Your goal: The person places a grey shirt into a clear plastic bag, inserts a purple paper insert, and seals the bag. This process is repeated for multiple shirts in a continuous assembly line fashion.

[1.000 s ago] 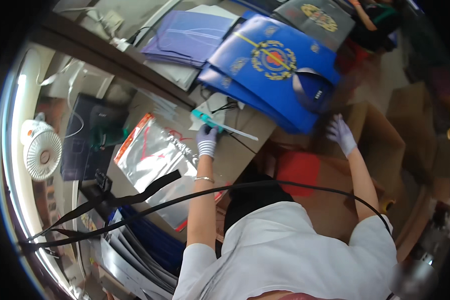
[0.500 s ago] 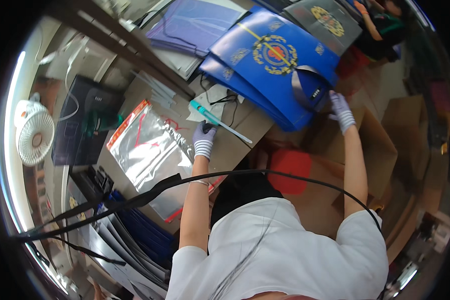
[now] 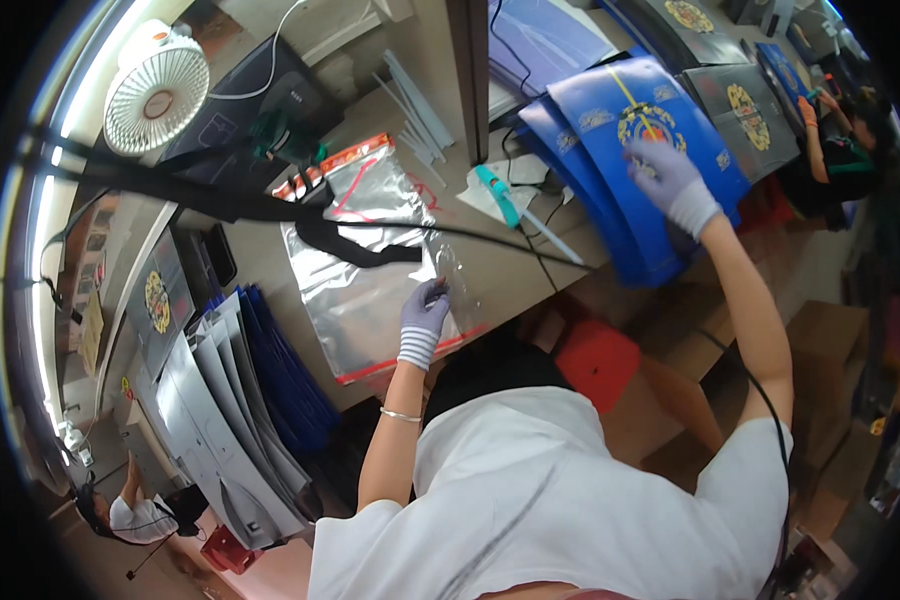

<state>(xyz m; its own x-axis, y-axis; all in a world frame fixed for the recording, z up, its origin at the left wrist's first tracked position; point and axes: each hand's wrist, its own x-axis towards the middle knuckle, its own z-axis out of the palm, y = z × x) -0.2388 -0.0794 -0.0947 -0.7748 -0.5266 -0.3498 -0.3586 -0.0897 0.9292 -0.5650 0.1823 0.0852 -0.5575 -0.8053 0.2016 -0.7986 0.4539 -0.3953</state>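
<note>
My left hand [image 3: 425,310], in a pale glove with a striped cuff, pinches the near edge of a clear plastic bag with a red strip [image 3: 370,270] that lies on the brown table [image 3: 510,270]. My right hand [image 3: 670,180], also gloved, lies flat on top of a stack of blue folders with a gold emblem [image 3: 630,130] at the table's right part. A teal-handled tool [image 3: 505,200] lies on the table between the two hands.
A white fan [image 3: 155,95] and a dark box stand at the far left. Grey and blue folders [image 3: 240,410] stand in a rack to my left. A red stool [image 3: 595,360] and cardboard boxes [image 3: 820,340] sit below the table. Other people are at the far right and lower left.
My left hand has come back from the teal tool to the plastic bag and pinched its edge. My right hand has moved onto the top blue folder. The view has swung.
</note>
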